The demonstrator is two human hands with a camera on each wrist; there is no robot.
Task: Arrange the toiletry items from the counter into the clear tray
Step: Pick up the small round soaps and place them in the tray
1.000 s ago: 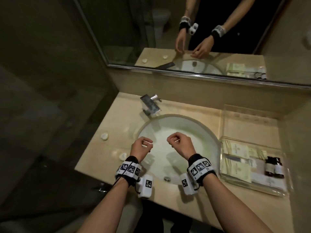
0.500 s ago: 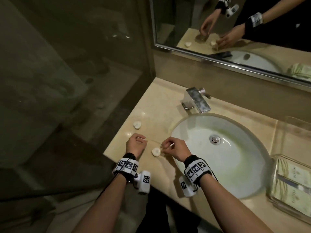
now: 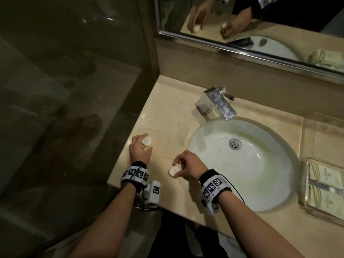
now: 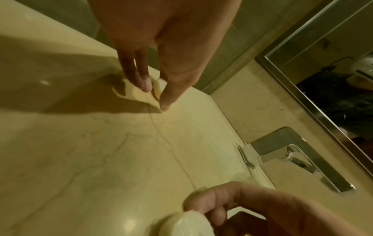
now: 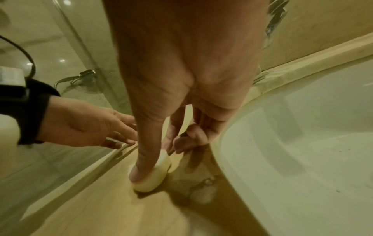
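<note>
White round soap near sink [image 3: 174, 171]: right hand [image 3: 188, 167] pinches it; get fingertips under the rim before lifting.
Far soap puck [image 3: 146, 141]: left hand [image 3: 140, 148] closing round it, grip not seated.
Clear tray [image 3: 305, 183]: well apart; carry level.

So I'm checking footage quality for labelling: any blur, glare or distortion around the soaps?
Head view: dim, edges bowed, both soaps readable. Left wrist: near soap blurred, counter shows glare spots. Right wrist: soap fairly sharp under the right hand, basin rim warped.
</note>
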